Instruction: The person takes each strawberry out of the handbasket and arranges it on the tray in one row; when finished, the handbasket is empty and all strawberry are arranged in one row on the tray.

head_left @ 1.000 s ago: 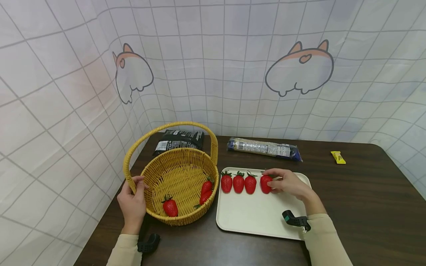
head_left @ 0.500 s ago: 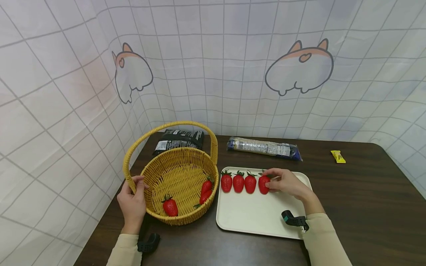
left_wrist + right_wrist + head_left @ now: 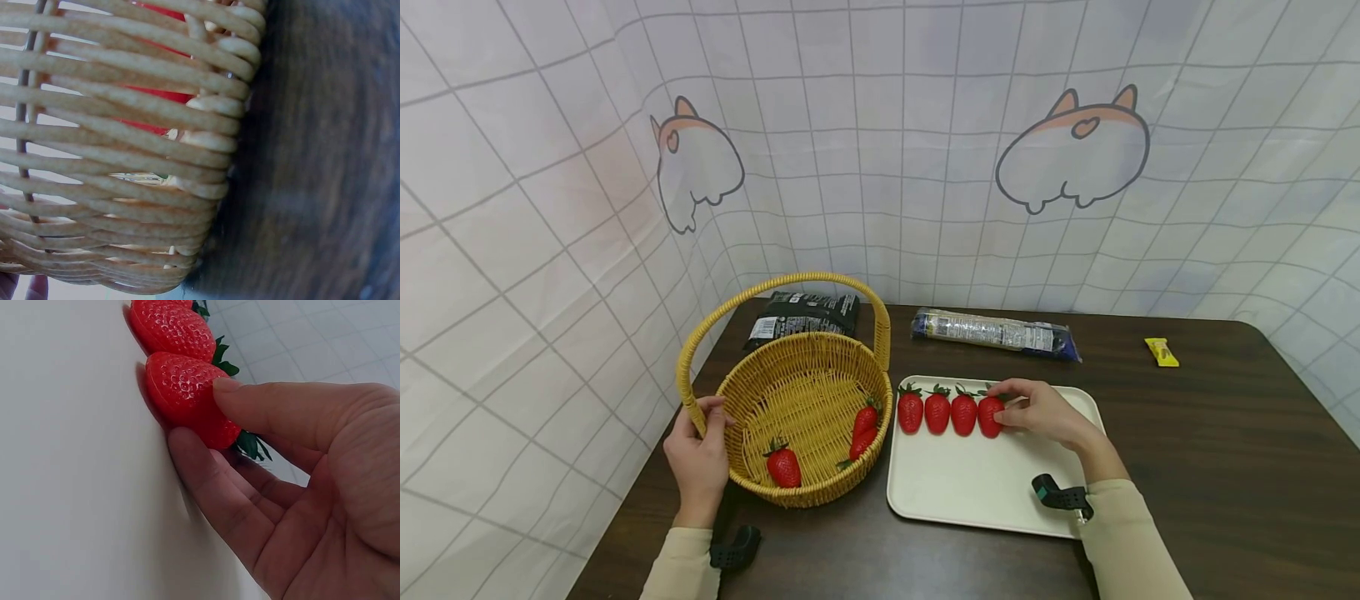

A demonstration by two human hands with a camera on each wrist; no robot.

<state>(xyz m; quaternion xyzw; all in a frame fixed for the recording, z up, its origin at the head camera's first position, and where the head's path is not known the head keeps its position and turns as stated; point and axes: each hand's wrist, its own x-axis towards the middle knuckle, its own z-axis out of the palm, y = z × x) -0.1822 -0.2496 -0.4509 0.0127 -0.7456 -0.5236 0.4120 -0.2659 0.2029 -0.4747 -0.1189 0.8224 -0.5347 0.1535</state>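
Red strawberries with green leaves lie in a row along the back of a white tray (image 3: 970, 492). My right hand (image 3: 1048, 417) pinches the rightmost strawberry (image 3: 990, 415) between thumb and fingers; in the right wrist view this strawberry (image 3: 187, 394) sits right against its neighbour (image 3: 174, 328). On the left, my left hand (image 3: 700, 458) grips the yellow wicker basket (image 3: 805, 340) at the rim by the foot of its handle. Inside the basket are a strawberry (image 3: 784, 465) near the front and more strawberries (image 3: 865, 429) at the right wall. The left wrist view is mostly the basket's woven side (image 3: 125, 137).
Behind the basket lies a black packet (image 3: 812, 312). A long clear-and-blue package (image 3: 996, 333) rests behind the tray, and a small yellow wrapped sweet (image 3: 1162, 352) sits at the far right of the dark wooden table (image 3: 1225, 467). A gridded white curtain (image 3: 925, 167) stands behind the table.
My right hand has slid the rightmost strawberry left along the tray, closing the gap to the row. The left hand and basket stay in place.
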